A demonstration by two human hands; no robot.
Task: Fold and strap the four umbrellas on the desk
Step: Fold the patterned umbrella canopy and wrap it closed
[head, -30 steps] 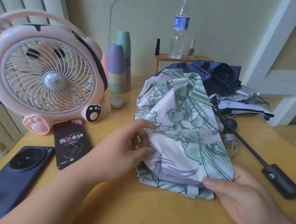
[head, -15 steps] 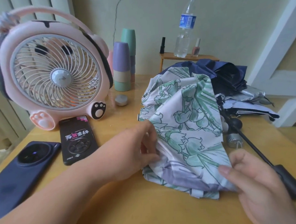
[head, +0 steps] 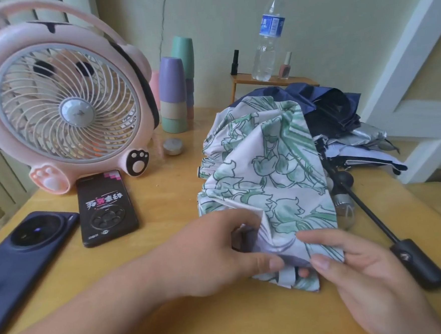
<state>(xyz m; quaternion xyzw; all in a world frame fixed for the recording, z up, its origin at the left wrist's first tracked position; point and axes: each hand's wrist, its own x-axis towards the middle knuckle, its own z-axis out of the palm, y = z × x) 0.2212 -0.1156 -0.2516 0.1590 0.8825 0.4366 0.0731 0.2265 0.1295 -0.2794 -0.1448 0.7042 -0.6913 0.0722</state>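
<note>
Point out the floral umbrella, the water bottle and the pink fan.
floral umbrella (head: 266,168), head view, middle of the cloth.
water bottle (head: 267,52), head view, clear body below the label.
pink fan (head: 76,113), head view, centre hub.

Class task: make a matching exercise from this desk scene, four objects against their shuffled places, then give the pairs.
1 white-and-green floral fabric umbrella
2 round pink plastic fan
3 clear plastic water bottle
4 black rectangular phone

a on the small wooden shelf
b flat on the wooden desk
c pinched by left hand and right hand
d standing upright, far left

Pairs: 1-c; 2-d; 3-a; 4-b
</note>
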